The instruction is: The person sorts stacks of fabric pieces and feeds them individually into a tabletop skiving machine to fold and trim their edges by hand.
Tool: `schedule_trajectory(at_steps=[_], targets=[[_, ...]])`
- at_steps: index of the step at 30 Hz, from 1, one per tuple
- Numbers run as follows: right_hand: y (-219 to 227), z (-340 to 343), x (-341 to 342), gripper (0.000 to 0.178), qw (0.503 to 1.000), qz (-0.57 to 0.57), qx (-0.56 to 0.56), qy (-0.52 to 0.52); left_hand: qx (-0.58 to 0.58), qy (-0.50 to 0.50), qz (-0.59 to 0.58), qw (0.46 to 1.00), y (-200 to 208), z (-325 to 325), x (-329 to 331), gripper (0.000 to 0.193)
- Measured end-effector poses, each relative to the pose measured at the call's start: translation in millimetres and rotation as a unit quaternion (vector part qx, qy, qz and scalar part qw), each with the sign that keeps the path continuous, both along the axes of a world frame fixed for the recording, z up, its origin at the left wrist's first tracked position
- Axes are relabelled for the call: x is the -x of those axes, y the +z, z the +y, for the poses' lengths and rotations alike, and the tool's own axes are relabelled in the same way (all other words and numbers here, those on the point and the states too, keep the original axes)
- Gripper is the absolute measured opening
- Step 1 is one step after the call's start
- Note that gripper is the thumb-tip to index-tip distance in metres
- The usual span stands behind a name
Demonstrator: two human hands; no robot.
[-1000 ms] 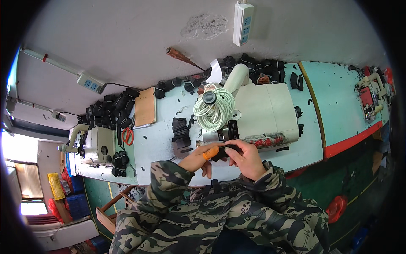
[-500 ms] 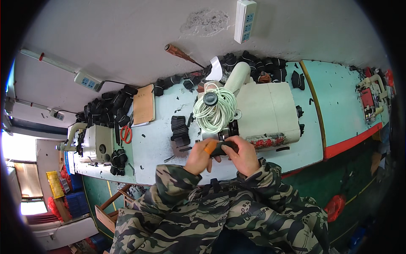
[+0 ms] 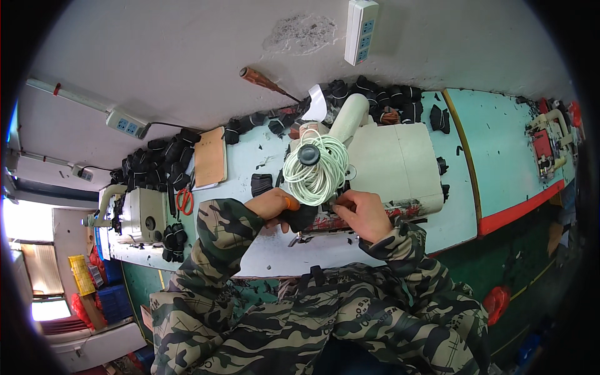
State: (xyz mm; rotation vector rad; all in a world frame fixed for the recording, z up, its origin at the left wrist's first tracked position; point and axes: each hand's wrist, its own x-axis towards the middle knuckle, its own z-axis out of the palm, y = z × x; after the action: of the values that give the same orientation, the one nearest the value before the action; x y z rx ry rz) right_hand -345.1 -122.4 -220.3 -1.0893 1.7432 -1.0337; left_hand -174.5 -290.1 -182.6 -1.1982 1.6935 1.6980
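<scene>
1. Left hand (image 3: 270, 203), grip closed on a black fabric piece (image 3: 301, 217) just below the cord spool (image 3: 314, 167).
2. Right hand (image 3: 362, 212), fingers pinching the piece's right edge.
3. Sewing machine (image 3: 387, 159) on the bench (image 3: 250, 169), behind the spool.

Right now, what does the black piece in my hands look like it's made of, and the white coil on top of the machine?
The black piece looks like soft matte fabric or felt: dull, no shine, bending between the left hand and right hand. The white coil looks like smooth cord, probably synthetic: rounded strands with a slight sheen.
</scene>
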Motion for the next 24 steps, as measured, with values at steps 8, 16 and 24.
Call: schedule_trajectory(at_steps=[8,16,24], targets=[[-5.7,-7.6,4.4,0.020,0.978,0.204,0.040,0.022,-0.083,0.016,0.073,0.994,4.7,-1.1,1.6,0.029],[-5.5,-6.3,1.6,0.021,0.986,0.157,0.003,0.057,-0.077,0.033,0.037,0.996,1.1,3.8,2.7,0.029],[3.6,1.5,17.0,0.017,0.992,0.103,0.040,0.063,-0.025,0.108,0.044,0.993,4.4,16.5,2.5,0.033]])
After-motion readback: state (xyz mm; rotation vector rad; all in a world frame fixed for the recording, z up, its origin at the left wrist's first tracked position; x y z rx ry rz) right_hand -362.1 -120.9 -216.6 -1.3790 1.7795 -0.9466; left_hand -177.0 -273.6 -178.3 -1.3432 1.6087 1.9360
